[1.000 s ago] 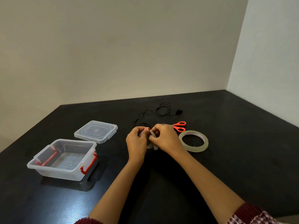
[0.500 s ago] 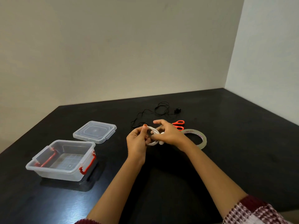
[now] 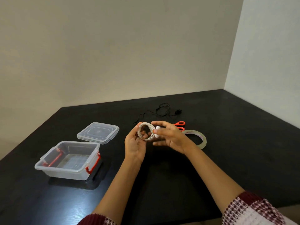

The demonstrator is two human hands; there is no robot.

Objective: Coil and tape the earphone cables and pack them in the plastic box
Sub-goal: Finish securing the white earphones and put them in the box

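Observation:
A white earphone cable, wound into a small round coil, is held up above the black table between both hands. My left hand cups the coil from below with fingers through its loop. My right hand pinches the coil's right side, where the white earbuds stick out. A black earphone cable lies loose and uncoiled on the table behind my hands. The clear plastic box with red latches stands open and empty at the left.
The box's clear lid lies flat behind the box. Orange-handled scissors and a roll of clear tape lie just right of my right hand. Walls close off the table at the back and right.
Both hands lifted off the table and spread apart, so the white coil now shows as an open ring. The view has shifted slightly.

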